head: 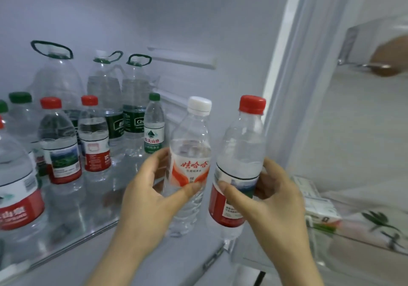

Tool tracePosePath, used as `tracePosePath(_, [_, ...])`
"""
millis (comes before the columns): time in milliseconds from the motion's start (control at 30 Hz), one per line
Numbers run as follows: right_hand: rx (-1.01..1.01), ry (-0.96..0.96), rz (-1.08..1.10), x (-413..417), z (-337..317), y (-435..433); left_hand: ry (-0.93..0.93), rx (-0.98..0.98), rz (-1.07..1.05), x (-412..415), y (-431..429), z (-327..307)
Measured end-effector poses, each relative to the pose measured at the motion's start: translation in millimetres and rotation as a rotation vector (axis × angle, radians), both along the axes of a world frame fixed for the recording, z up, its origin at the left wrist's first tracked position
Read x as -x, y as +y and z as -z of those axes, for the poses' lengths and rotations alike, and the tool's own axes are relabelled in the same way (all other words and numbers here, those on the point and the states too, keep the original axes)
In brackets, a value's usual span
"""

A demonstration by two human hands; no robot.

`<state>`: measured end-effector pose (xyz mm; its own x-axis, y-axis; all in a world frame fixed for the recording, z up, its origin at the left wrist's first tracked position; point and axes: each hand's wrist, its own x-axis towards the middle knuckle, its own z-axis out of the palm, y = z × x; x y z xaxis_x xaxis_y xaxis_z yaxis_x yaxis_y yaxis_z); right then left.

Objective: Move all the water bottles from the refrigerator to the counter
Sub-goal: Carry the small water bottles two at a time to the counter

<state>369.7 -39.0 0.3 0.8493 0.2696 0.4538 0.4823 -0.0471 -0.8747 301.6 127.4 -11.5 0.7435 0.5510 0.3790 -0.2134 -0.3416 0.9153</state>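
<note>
Curled fingers [187, 191] of left hand [143, 199] around white-capped bottle [190, 153], of right hand [276, 199] around red-capped bottle [241, 151]

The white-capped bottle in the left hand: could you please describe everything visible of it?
The white-capped bottle is clear ribbed plastic with a white cap, water up to its shoulder, and a white label bearing red characters over orange-red swooshes. It leans slightly, held in front of the refrigerator shelf, gripped by the left hand, thumb across the label.

Left hand [148, 195] grips a white-capped bottle [189, 164], right hand [271, 199] a red-capped bottle [238, 166], just right of the shelf [72, 237] of bottles.
</note>
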Motion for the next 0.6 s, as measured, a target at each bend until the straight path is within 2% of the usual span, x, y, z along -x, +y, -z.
tracePosePath(333, [-0.051, -0.128, 0.224, 32, -25, -106, -0.094, 0.054, 0.300, -14, -92, -26])
tracePosePath(600, [-0.013, -0.135, 0.398, 57, -36, -220, -0.139, 0.098, 0.500, -22, -206, -32])
